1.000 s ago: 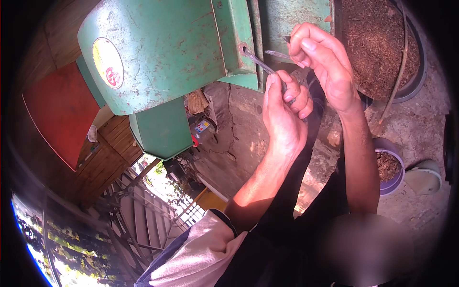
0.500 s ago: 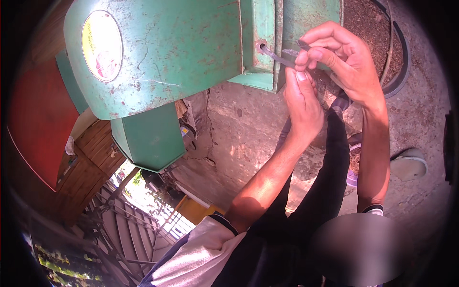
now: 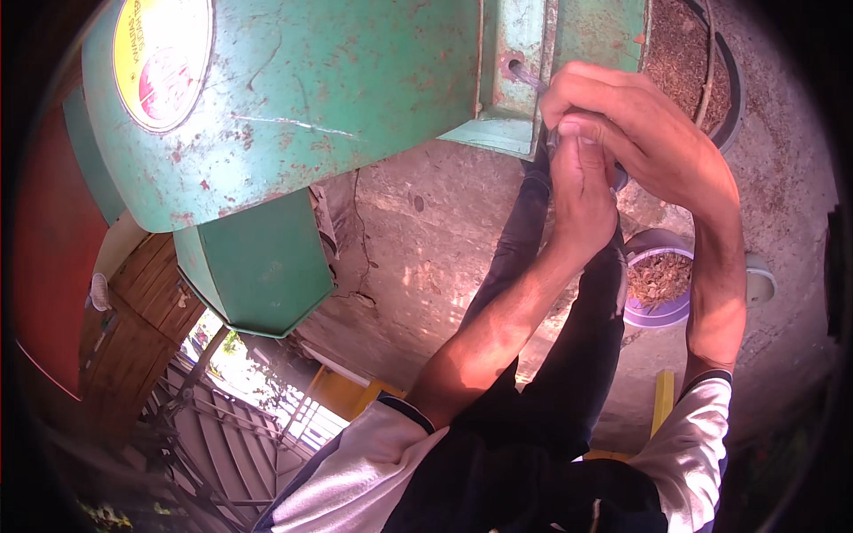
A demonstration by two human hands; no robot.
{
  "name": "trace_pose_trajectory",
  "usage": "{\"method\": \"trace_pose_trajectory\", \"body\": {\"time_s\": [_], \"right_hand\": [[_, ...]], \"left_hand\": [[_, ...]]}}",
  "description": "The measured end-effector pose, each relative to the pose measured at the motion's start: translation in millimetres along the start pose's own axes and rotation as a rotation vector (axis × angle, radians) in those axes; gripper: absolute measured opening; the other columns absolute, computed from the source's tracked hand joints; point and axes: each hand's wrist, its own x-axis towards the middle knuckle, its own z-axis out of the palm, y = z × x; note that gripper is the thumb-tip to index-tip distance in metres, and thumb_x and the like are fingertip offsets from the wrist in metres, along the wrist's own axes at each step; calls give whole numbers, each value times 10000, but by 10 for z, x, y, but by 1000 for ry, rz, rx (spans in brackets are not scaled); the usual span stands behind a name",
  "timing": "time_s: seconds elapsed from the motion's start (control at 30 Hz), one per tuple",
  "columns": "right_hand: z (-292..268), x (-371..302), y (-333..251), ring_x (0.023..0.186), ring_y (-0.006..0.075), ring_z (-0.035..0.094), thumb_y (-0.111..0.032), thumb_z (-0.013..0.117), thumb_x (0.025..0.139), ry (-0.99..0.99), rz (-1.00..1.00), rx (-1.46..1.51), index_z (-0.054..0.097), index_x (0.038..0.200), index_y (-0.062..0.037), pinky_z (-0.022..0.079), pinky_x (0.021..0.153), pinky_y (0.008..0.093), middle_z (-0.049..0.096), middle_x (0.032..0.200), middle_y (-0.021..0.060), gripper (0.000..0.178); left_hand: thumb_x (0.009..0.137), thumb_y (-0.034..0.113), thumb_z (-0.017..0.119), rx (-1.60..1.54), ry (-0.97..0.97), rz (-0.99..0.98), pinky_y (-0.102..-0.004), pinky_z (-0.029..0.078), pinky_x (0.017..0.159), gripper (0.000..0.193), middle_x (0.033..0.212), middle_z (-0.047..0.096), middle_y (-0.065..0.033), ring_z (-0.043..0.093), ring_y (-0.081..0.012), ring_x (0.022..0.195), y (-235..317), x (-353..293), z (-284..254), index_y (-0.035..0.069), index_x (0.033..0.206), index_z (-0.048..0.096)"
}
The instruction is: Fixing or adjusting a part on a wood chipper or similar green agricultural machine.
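A greyish, partly see-through flat strip or tube (image 3: 528, 76) comes out of a small hole in the flange of a green metal machine housing (image 3: 355, 98). My left hand (image 3: 584, 200) is closed with its thumb up, just below the flange edge. Over it bends my right hand (image 3: 653, 138), its fingers curled and its thumb against the left thumb. Both hands pinch the strip close together. Its far end is hidden between the fingers.
Below the housing hangs a green chute (image 3: 271, 266). Near my right forearm stands a purple bucket (image 3: 657, 315) of brown shavings. A dark-rimmed container (image 3: 736, 98) with brown material lies at the far right. A yellow bar (image 3: 663, 400) is beside my right sleeve.
My right hand has moved down and over the left, closing around the strip. The view has shifted, so the housing appears further left and the purple bucket shows more fully.
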Motion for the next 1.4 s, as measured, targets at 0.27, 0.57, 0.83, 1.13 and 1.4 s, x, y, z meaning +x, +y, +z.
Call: {"method": "trace_pose_trajectory", "body": {"time_s": [0.27, 0.57, 0.83, 1.13, 1.4], "right_hand": [[42, -39, -38, 796, 294, 631, -67, 728, 868, 146, -12, -268, 641, 951, 21, 493, 712, 385, 618, 856, 102, 149], [240, -23, -161, 737, 308, 675, -22, 666, 881, 399, 220, -121, 577, 1058, -17, 519, 679, 396, 639, 781, 141, 198], [379, 114, -95, 723, 400, 628, 38, 539, 906, 458, 135, -209, 535, 1053, 24, 519, 716, 443, 599, 783, 223, 147], [270, 83, -95, 770, 24, 566, 18, 588, 938, 403, 551, 363, 657, 1005, 14, 456, 673, 215, 667, 864, -11, 96], [253, -72, -186, 757, 11, 576, -1, 668, 962, 519, 539, 456, 738, 1158, 21, 474, 690, 191, 707, 873, -5, 209]], "left_hand": [[1114, 501, 383, -51, -69, 17, -261, 501, 771, 529, 1128, 584, -76, 583, -93, 1001, 19, 32, 102, -11, 1213, 472], [1083, 343, 517, 21, -5, 167, -324, 489, 817, 373, 1072, 623, -70, 603, -140, 1003, 51, 75, 181, -24, 1136, 552], [1016, 285, 618, 242, 146, 159, -346, 506, 794, 339, 1009, 672, -86, 640, -156, 967, 127, 53, 233, -25, 1144, 568], [1085, 231, 411, 339, 223, 242, -566, 497, 760, 309, 961, 697, -282, 678, -503, 939, 80, 179, 255, -1, 1247, 536], [1101, 282, 390, 427, 210, 143, -501, 493, 685, 337, 866, 666, -255, 685, -467, 832, 41, 107, 232, -18, 1110, 541]]}}
